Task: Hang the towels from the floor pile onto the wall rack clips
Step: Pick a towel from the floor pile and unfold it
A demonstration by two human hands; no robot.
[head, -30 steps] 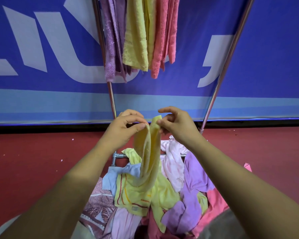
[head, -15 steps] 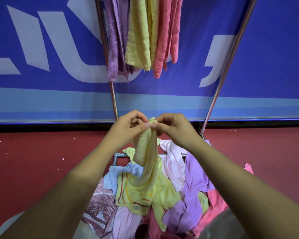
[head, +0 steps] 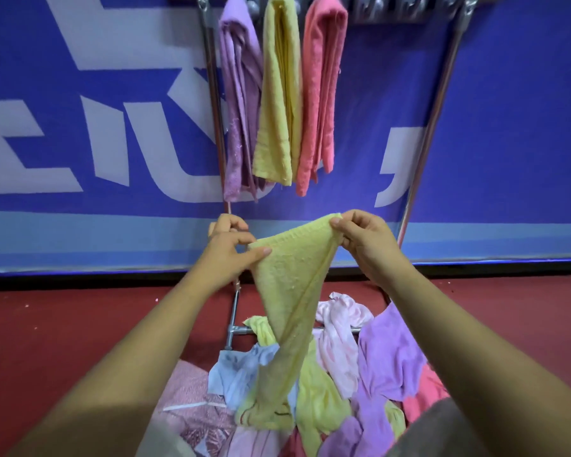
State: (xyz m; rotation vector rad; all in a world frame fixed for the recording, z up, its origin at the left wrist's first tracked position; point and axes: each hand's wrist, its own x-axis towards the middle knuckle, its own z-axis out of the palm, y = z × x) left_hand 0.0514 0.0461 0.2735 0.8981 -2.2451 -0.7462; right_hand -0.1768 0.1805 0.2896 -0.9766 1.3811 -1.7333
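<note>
Yellow towel (head: 287, 282), prob. soft, light & floppy, hangs below rack (head: 440, 103); left grip (head: 226, 250) & right grip (head: 365, 240) both pinch its top hem, best hold nr corners.

We read no legible text. Blue banner (head: 508, 127) shows only big white strokes (head: 399, 166), cut by frame edge, partly hidden behind hung towels (head: 277, 94); we cannot make out letters.

Soft, even indoor light fills the view, bright and free of hard shadows; only a dark strip lies under the blue printed banner (head: 524, 127). Thin highlights run along the shiny metal rack pole (head: 434, 127), which wide-angle distortion tilts. The pale yellow terry towel (head: 290, 275) shows crisp weave; the heap of coloured towels (head: 386, 357) turns softer toward the bottom edge.
</note>
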